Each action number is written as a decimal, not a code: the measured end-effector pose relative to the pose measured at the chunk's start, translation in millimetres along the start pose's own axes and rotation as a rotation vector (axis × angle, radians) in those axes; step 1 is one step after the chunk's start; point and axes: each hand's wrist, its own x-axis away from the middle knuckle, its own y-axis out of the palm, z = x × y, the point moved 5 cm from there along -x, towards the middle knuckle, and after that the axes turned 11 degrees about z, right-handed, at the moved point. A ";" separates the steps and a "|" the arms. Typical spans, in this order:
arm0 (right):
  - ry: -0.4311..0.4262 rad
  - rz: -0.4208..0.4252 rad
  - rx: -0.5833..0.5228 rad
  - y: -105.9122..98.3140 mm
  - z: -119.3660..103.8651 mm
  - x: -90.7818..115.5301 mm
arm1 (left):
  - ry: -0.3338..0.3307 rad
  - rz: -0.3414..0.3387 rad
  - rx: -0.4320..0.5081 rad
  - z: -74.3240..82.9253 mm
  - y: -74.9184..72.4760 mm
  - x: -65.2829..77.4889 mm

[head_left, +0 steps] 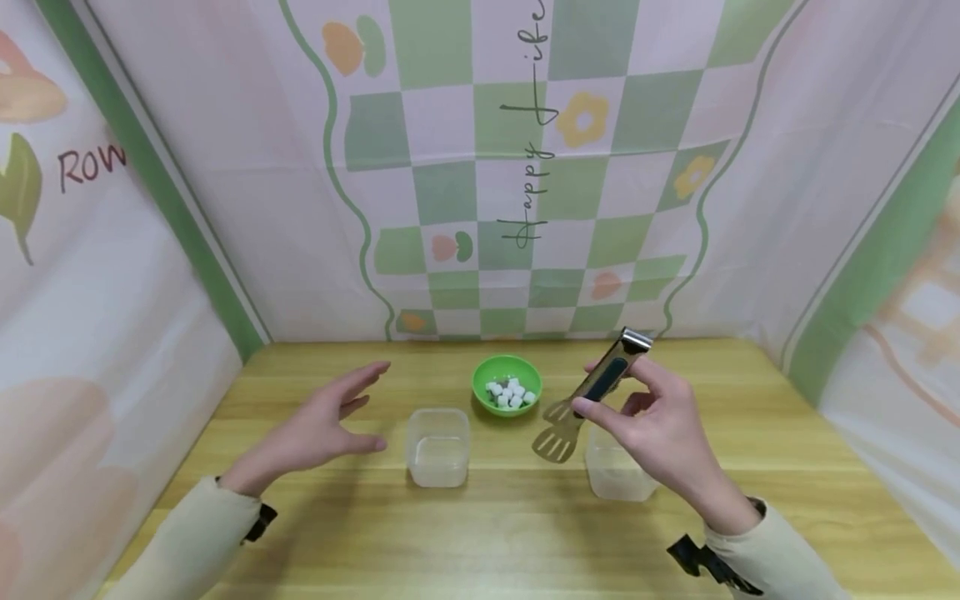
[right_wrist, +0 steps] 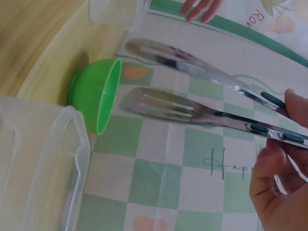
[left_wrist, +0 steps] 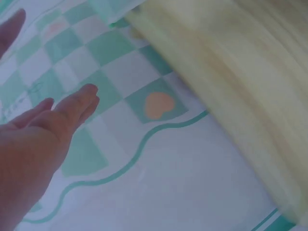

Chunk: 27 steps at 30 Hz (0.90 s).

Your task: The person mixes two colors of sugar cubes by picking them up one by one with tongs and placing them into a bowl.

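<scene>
Between thumb and fingers my right hand (head_left: 663, 425) holds metal tongs (head_left: 600, 387) with slotted ends and dark grip pads. In the right wrist view the two arms of the tongs (right_wrist: 168, 108) stand apart with nothing between them. Their tips hang above the table, near a green bowl (head_left: 506, 362) that holds several small white cubes (head_left: 510, 392). My left hand (head_left: 318, 425) hovers over the table with its fingers extended, touching nothing. Just right of it stands a clear plastic container (head_left: 438, 450). A second clear container (head_left: 618, 475) is partly hidden behind my right hand.
The wooden table (head_left: 480, 542) meets a printed cloth backdrop (head_left: 510, 183) at its far edge. Similar cloth hangs along the left and right sides. The bowl stands at the back, between and behind the two containers.
</scene>
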 end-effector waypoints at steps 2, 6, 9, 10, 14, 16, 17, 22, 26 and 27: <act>-0.011 0.019 0.014 -1.8 0.9 -0.3 | 0.005 0.033 -0.012 5.6 -2.8 3.5; -0.022 0.032 -0.010 -4.2 1.9 0.0 | 0.018 0.070 -0.017 15.2 -3.0 11.3; -0.058 0.026 -0.027 -4.3 2.0 0.7 | 0.042 0.077 0.013 21.3 -0.7 16.3; -0.068 0.021 -0.039 -4.2 2.3 1.1 | 0.051 0.076 0.025 23.6 0.4 17.6; -0.093 -0.025 -0.117 -2.2 4.1 1.9 | 0.085 0.068 0.076 34.2 5.9 19.7; -0.074 -0.056 -0.170 -1.1 5.5 2.7 | 0.087 0.066 0.085 38.3 8.6 19.6; -0.065 -0.069 -0.190 -0.6 6.2 3.3 | 0.086 0.065 0.089 39.6 9.7 19.4; 0.034 -0.108 -0.283 1.0 11.4 7.2 | 0.074 0.065 0.096 41.1 12.7 17.9; 0.075 -0.130 -0.321 0.0 15.0 9.7 | 0.067 0.065 0.103 39.2 13.7 16.1; 0.074 -0.135 -0.325 -0.5 15.5 10.1 | 0.062 0.063 0.104 38.7 13.9 15.7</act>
